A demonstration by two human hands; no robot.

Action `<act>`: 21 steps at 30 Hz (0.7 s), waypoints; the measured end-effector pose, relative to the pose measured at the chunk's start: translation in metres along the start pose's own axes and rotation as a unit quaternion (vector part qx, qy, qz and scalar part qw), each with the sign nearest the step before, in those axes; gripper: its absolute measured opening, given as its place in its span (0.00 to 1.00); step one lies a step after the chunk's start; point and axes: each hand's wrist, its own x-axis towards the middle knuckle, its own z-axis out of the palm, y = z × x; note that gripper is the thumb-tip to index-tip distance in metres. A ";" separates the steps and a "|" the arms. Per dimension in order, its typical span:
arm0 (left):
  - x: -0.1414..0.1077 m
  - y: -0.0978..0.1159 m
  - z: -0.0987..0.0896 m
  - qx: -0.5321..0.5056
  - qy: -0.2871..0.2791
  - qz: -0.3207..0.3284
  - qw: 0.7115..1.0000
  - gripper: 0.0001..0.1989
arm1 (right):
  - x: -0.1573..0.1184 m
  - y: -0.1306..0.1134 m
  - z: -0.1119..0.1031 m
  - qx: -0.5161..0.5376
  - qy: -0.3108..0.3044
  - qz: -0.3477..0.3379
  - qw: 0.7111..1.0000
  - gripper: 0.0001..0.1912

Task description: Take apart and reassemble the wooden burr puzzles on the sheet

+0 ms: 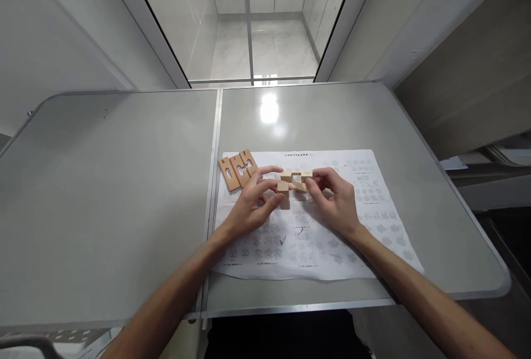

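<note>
Several pale wooden blocks, some notched, are between my two hands above a printed paper sheet [323, 262]. My left hand [251, 204] has its thumb and fingers closed on an upright wooden block [284, 197]. From the right, my right hand [336, 199] pinches the end of a notched wooden block [306, 175] that lies crosswise behind the upright one. A tilted wooden piece [297, 186] shows between the hands. Three flat brown wooden pieces with cutouts, numbered on top, lie side by side just left of my left hand; the leftmost is a slotted piece [229, 176].
The sheet lies on a grey folding table [124, 193] with a metal seam [215, 126] left of the paper. A glass door [274, 21] stands beyond the far edge. Shelves with papers [512, 154] are at the right.
</note>
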 end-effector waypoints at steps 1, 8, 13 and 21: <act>0.000 -0.001 0.000 0.010 0.013 0.002 1.000 0.15 | 0.001 0.000 0.000 -0.004 0.007 0.010 1.000 0.08; 0.002 -0.001 0.002 0.042 -0.018 -0.008 0.999 0.16 | 0.005 0.001 0.000 -0.008 0.020 0.053 0.998 0.11; 0.002 0.002 0.003 0.073 -0.030 -0.004 0.997 0.15 | 0.006 0.004 0.000 -0.022 -0.013 0.063 0.998 0.12; 0.001 -0.009 0.008 0.162 -0.042 0.072 0.983 0.08 | 0.007 0.004 -0.001 -0.059 -0.074 0.034 0.995 0.10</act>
